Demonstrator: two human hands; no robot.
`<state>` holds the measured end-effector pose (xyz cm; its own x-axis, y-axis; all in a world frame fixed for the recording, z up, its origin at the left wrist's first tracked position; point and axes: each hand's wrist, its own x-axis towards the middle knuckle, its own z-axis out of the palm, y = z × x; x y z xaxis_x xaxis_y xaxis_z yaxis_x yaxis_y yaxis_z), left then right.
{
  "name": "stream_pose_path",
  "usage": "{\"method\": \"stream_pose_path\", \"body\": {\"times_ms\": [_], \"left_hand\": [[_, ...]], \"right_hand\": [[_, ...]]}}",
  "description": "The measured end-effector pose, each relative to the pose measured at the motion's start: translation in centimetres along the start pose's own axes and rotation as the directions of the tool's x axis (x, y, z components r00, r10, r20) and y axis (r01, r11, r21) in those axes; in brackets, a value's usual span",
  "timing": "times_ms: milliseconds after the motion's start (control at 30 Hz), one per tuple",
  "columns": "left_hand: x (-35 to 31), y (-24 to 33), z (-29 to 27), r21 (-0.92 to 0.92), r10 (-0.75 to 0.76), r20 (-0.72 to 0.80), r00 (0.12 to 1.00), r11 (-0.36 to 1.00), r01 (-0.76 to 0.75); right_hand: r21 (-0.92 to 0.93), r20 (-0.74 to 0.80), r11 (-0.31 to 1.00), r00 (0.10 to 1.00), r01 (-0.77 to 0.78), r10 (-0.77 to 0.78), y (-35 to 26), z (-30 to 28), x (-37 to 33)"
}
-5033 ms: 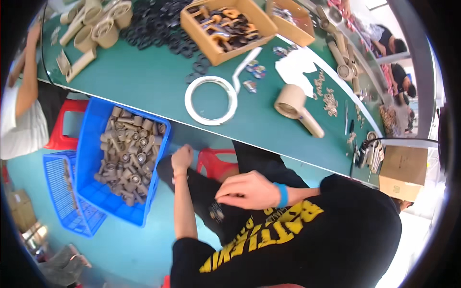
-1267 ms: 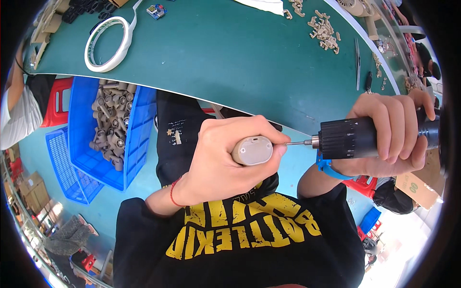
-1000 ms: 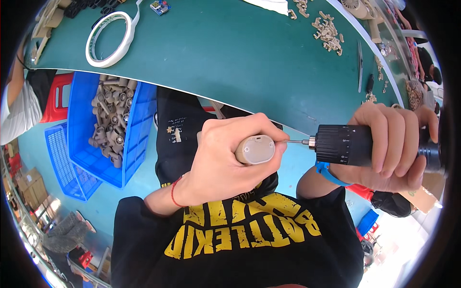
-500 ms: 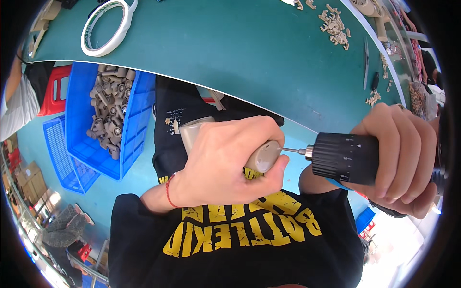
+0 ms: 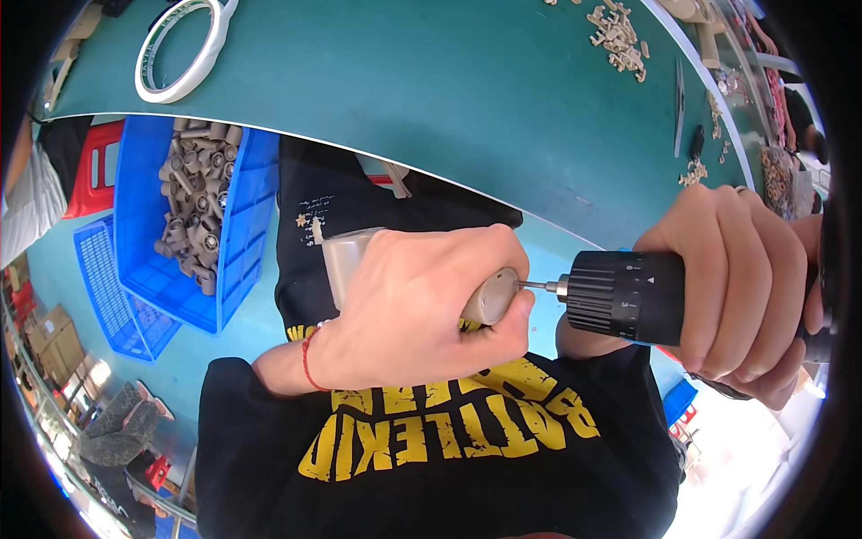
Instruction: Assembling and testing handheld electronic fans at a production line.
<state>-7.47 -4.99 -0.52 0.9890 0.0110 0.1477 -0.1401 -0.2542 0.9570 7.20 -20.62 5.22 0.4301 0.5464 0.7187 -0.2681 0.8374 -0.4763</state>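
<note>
My left hand (image 5: 422,305), with a red string round its wrist, is wrapped round a beige plastic housing (image 5: 344,262). The wide end of the housing sticks out left of the hand; its rounded handle end shows between thumb and forefinger. In my right hand (image 5: 732,278) is a black electric screwdriver (image 5: 624,296), held level with its numbered collar toward the left. Its thin metal bit (image 5: 537,286) meets the rounded end of the housing. Whether a screw sits at the tip is too small to tell.
A blue crate (image 5: 235,260) of similar beige housings (image 5: 193,198) stands at the left beside the green table (image 5: 377,81). On the table are a white tape roll (image 5: 211,58), small beige parts (image 5: 620,40) and tweezers (image 5: 679,108). A red stool (image 5: 101,166) and another person (image 5: 36,193) are at far left.
The whole view has shifted slightly. My right hand and the screwdriver have moved a little left, and the housing's wide end is tilted somewhat differently. Bit and housing stay together.
</note>
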Motion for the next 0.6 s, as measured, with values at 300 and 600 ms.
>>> {"method": "stream_pose_path", "body": {"times_ms": [300,600], "left_hand": [[0.6,0.3,0.5,0.037,-0.110,0.071,0.991,0.993,0.108],[0.7,0.0,0.9,0.077,-0.070,0.070,0.995,0.995,0.065]], "right_hand": [[-0.121,-0.179,0.977,0.972,-0.174,0.150,-1.1,-0.2,-0.7],[-0.439,-0.502,0.875,0.864,-0.206,-0.048,-7.9,0.4,-2.5]]}}
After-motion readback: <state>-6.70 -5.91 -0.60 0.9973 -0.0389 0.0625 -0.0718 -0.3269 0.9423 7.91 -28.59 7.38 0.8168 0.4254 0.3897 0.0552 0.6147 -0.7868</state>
